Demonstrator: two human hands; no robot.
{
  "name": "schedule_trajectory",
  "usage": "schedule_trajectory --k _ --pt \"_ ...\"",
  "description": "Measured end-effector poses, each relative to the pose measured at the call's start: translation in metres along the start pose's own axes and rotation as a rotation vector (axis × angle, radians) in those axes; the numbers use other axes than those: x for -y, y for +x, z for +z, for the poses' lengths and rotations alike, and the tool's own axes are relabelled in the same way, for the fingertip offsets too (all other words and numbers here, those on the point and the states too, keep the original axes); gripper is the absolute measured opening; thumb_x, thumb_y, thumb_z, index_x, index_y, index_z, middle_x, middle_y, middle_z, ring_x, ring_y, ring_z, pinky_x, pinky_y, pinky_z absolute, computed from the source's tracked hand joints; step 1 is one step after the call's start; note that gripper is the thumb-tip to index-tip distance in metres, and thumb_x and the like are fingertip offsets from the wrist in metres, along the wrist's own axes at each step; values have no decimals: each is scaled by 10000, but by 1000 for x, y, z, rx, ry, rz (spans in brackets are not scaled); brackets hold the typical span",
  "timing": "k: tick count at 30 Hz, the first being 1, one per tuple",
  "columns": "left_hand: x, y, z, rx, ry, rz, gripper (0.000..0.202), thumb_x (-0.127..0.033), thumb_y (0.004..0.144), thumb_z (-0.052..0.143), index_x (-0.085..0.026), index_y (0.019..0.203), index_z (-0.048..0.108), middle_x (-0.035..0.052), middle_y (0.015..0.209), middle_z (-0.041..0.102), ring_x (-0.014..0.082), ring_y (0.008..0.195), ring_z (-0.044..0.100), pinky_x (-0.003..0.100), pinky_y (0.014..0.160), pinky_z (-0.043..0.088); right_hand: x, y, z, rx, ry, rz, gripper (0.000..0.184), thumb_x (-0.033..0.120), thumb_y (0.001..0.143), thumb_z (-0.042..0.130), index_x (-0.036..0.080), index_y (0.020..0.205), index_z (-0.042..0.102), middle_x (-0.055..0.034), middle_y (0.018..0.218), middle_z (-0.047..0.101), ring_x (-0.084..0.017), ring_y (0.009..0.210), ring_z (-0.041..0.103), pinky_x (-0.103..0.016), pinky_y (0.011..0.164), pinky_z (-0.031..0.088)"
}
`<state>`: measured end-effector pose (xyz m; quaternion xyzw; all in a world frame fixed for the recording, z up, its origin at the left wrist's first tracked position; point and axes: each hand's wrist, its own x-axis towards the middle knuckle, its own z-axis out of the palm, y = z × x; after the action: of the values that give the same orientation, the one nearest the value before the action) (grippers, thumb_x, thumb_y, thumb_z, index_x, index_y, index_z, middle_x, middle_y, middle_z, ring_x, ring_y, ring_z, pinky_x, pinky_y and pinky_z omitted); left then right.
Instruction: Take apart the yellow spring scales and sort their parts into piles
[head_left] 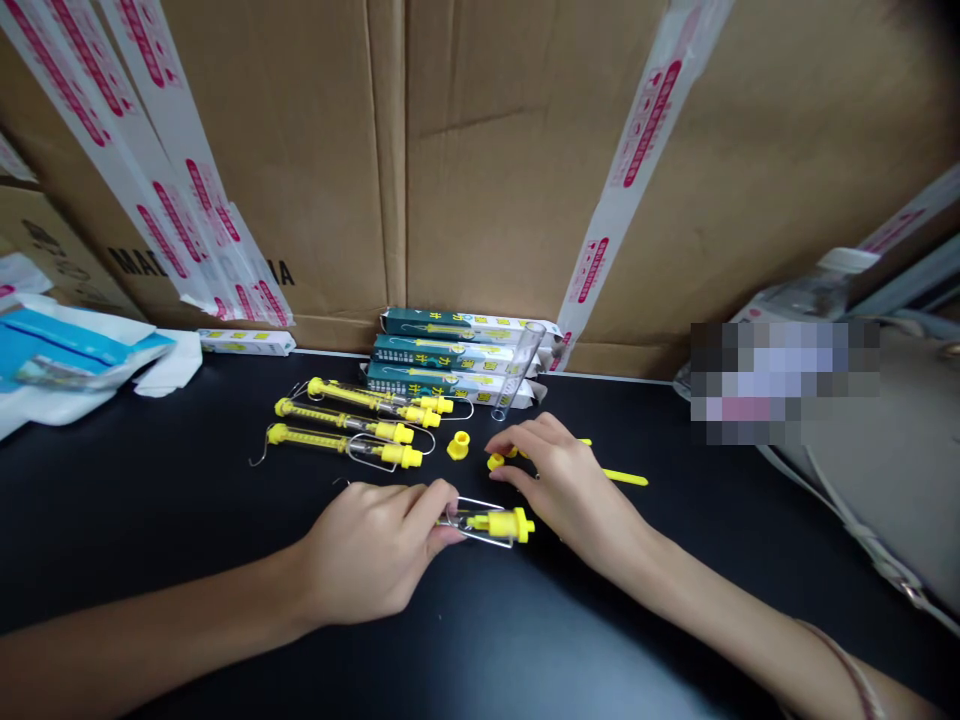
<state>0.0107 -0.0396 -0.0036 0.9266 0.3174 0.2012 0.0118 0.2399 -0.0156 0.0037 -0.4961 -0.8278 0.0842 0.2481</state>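
Observation:
My left hand (375, 545) rests on the black table (187, 520) and pinches a yellow spring scale part (499, 523) with a wire loop at its end. My right hand (559, 475) reaches over small yellow pieces (496, 461), fingertips closing on one. A loose yellow cap (458, 445) lies just ahead of both hands. A thin yellow rod (624, 478) pokes out to the right of my right hand. Three finished yellow spring scales (352, 420) lie side by side to the left. A clear tube (519, 370) leans on the boxes behind.
Three teal and white product boxes (442, 355) are stacked against a taped cardboard carton wall (487, 160). White and blue packaging (67, 355) lies at the far left. A grey bag (885, 470) and a plastic bottle (817, 285) sit at the right.

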Motion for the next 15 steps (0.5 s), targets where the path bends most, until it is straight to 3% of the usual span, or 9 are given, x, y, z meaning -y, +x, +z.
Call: schedule_trajectory --k 9,15 --pt "0 0 1 -4 18 2 256 -317 1045 269 -199 1002 492 -11 723 666 186 613 693 283 466 416 -7 -3 2 -14 -65 38 227 174 784 780 158 990 686 -104 998 717 -294 957 598 -485 861 523" --pt "-1 0 1 -2 7 6 258 -320 1046 268 -198 1004 492 -13 723 665 180 609 688 280 469 411 -4 -5 3 -14 -54 44 226 146 813 746 162 1028 680 -86 988 733 -283 961 595 -456 839 536"
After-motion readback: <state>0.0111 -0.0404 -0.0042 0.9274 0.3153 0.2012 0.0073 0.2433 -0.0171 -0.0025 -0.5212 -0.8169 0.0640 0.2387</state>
